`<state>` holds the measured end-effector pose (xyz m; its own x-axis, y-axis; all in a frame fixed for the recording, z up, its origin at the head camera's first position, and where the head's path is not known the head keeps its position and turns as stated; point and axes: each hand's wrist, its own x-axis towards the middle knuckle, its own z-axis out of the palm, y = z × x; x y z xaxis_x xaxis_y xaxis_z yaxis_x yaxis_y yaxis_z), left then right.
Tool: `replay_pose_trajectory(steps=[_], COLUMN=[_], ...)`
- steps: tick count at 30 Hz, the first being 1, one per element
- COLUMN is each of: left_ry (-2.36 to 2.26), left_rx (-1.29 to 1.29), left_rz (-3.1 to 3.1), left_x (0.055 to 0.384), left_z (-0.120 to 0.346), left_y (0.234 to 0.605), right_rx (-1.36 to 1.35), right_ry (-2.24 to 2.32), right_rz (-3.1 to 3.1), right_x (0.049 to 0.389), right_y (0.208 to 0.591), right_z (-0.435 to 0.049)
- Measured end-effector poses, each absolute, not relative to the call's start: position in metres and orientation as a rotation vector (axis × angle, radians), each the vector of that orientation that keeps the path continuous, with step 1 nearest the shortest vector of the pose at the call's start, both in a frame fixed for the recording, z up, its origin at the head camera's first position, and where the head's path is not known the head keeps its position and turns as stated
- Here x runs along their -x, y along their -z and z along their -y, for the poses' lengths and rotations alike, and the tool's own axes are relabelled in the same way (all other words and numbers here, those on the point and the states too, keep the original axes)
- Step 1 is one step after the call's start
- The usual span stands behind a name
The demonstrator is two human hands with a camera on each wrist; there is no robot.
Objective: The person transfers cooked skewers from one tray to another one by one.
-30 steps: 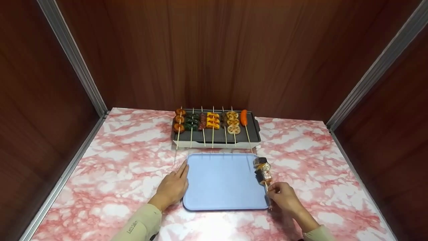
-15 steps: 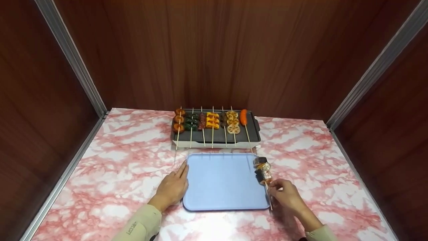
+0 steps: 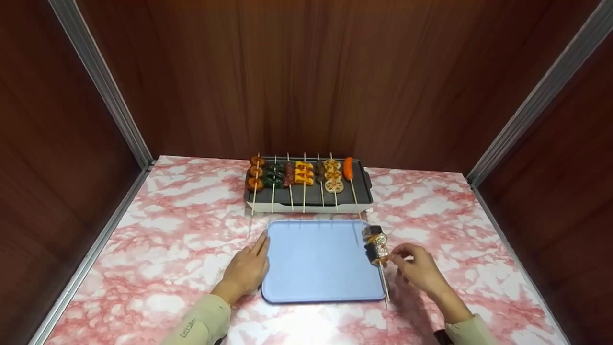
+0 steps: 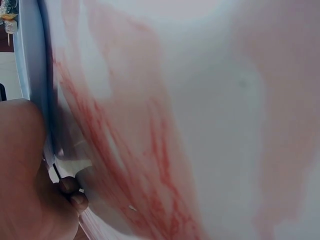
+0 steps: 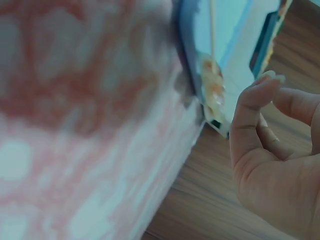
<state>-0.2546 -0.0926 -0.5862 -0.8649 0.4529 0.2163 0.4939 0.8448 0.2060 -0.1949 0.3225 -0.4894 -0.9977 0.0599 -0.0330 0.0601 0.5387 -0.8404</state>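
A pale blue tray [image 3: 316, 263] lies on the table. My left hand [image 3: 245, 270] rests against its left rim, fingers pointing forward along the edge; the left wrist view shows that hand [image 4: 22, 170] beside the tray's side [image 4: 32, 60]. Along the right rim lies a skewer of dark and silvery chunks [image 3: 376, 247], its bare stick jutting past the near right corner. My right hand [image 3: 421, 273] is just right of the lowest chunk, fingertips close to it. In the right wrist view, that hand's bent fingers [image 5: 250, 115] and thumb come together holding nothing, apart from the skewer [image 5: 212, 85].
Behind the tray stands a dark grill plate [image 3: 313, 194] on a white base. Several skewers lie across it, among them lotus root slices [image 3: 334, 186], yellow pieces [image 3: 304, 173] and an orange sausage [image 3: 348, 168]. Wood panels [image 3: 306, 76] enclose the red-and-white marbled table [image 3: 191, 215].
My right hand has let go of the skewer's stick and moved up and right, beside the lowest chunk. The skewer stays on the tray's right rim; the left hand has not moved.
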Motion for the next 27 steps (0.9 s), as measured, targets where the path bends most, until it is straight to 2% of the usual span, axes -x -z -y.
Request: replay_pose_trajectory(steps=[11, 27], left_ry=[0.416, 0.407], left_rx=[0.751, 0.755], left_rz=[2.814, 2.842], left_x=[0.254, 0.251], left_z=[0.091, 0.091], left_y=[0.585, 0.582], right_rx=[0.026, 0.119], right_ry=[1.478, 1.362], right_rz=[-2.787, -2.751], right_x=[0.232, 0.304], right_y=[0.451, 0.445], right_z=[-0.326, -0.312])
